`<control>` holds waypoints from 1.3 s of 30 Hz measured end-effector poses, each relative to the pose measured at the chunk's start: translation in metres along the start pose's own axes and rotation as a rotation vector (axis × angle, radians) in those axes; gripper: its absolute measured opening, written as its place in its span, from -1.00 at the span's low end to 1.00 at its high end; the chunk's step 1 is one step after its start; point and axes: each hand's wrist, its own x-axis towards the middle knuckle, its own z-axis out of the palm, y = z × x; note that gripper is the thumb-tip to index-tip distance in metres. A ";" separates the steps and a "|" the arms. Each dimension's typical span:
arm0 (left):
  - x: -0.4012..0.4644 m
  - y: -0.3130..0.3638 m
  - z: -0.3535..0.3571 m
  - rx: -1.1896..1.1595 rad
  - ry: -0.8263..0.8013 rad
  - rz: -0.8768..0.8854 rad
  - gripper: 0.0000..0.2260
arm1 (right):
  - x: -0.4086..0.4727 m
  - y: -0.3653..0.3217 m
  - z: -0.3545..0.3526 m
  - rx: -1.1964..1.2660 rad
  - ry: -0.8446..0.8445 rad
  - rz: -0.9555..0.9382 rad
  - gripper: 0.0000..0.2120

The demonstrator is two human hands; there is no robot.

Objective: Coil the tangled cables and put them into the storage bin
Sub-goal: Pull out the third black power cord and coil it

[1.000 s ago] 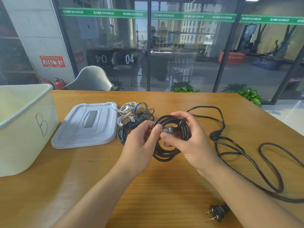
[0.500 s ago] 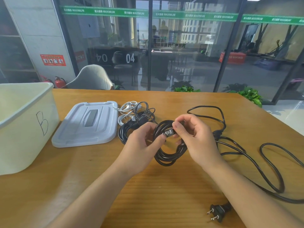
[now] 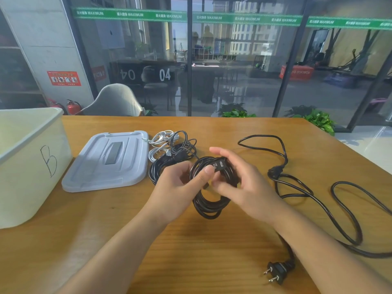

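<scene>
Both bare forearms reach forward and meet at the middle. The left hand curls, its thumb and fingers pinching. The right hand faces it, upper fingers spread and extended, lower fingers bent inward toward the left thumb.

There is one camera, worn on the person's head; it looks forward and down over the worktop; both forearms reach in from the bottom edge, so it sits close; the wide lens bends the edges; the storage bin is cut off at the left; the glass wall fills the top half.
</scene>
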 end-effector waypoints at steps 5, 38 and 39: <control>0.000 0.005 0.000 -0.040 -0.004 -0.022 -0.51 | 0.000 -0.005 0.005 -0.375 0.267 -0.127 -0.57; 0.001 0.000 -0.003 0.110 -0.091 -0.209 -0.75 | 0.002 -0.009 0.010 -0.337 0.249 -0.031 -0.60; 0.002 0.000 -0.004 0.086 -0.107 -0.239 -0.76 | 0.001 -0.009 0.011 -0.336 0.235 -0.027 -0.60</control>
